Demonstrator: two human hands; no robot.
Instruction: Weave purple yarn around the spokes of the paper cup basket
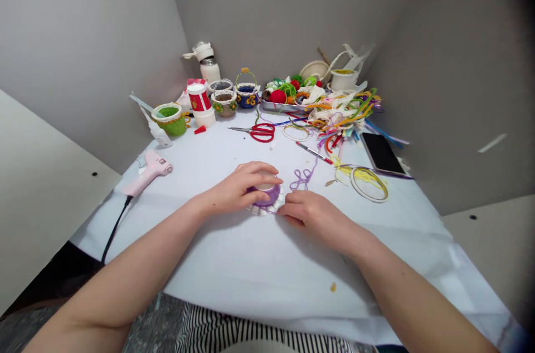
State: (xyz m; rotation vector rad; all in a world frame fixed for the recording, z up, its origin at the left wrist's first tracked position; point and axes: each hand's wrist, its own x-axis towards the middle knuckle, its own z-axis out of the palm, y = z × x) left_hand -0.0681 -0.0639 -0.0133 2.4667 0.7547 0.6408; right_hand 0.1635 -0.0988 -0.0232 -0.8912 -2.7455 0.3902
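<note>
A small purple yarn-wrapped cup (267,195) with a white lace rim lies upside down on the white table (259,264) in front of me. My left hand (242,186) rests on top of it, fingers curled over its base and side. My right hand (311,215) is at the cup's right edge, fingertips pinched at the lace trim. A loose purple yarn strand (303,177) trails away just behind my right hand.
A pink glue gun (148,170) with black cord lies at left. Red scissors (259,131), a pen (313,152), a phone (381,153) and a wire ring (370,183) lie behind. Finished little baskets (246,94), a green cup (171,118), a tray of yarn (284,98) and ribbons crowd the back.
</note>
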